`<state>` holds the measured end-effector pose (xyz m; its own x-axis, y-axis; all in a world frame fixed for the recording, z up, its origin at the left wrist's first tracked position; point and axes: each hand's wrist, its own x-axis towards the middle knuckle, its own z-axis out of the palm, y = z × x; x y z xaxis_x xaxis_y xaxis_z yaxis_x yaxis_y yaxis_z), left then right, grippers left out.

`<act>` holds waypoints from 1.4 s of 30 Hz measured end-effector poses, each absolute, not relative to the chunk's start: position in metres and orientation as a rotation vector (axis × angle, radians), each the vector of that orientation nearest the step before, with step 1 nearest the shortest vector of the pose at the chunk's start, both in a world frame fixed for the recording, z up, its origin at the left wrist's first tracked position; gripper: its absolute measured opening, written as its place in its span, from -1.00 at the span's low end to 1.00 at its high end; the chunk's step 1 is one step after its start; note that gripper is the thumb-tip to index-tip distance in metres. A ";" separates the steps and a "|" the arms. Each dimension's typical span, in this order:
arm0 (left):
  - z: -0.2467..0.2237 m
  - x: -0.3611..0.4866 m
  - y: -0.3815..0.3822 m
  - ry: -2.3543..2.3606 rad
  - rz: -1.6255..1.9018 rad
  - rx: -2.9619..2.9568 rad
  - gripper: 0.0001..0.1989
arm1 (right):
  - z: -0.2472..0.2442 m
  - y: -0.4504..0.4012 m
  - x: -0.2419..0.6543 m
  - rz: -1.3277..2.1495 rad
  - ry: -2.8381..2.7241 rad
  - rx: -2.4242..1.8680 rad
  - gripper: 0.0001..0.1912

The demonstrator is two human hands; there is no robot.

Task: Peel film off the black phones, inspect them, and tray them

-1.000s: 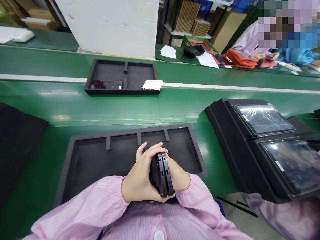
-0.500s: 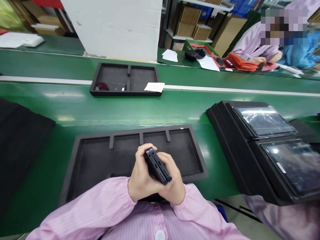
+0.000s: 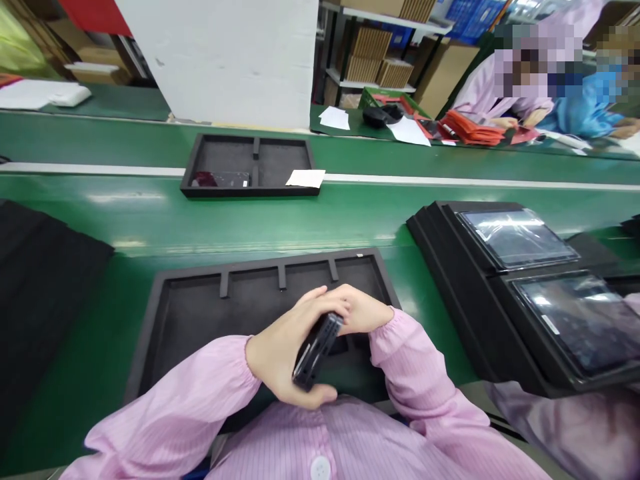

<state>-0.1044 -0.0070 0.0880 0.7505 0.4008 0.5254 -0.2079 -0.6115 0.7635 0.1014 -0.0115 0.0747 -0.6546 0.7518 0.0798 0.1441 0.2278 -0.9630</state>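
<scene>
Cupping black handset (image 3: 317, 352) in curled left hand (image 3: 281, 348) — can't tell grip of right hand (image 3: 366, 311) — probably stiff, slick; hold by edges.

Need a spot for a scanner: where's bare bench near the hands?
Bare green bench: between small tray and large tray; between large tray and left black pile; between large tray and right tray stack. Crowded: left hand, right hand and dark device by the large tray.

Beyond our left hand (image 3: 281, 355) and phone (image 3: 318, 352), we can pass over the bench (image 3: 240, 224) between near foam tray (image 3: 200, 320) and far foam tray (image 3: 285, 157); a foam stack (image 3: 447, 287) blocks the right.
</scene>
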 end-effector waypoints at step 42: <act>0.080 -0.093 -0.038 0.584 1.235 2.045 -0.19 | 0.049 -0.056 0.062 0.964 -1.788 -0.980 -0.23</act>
<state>-0.0927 -0.0378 0.0799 0.4520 0.6671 0.5922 0.0341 -0.6764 0.7358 0.0618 -0.0556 0.0494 -0.3240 0.8935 0.3110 0.2307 0.3934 -0.8899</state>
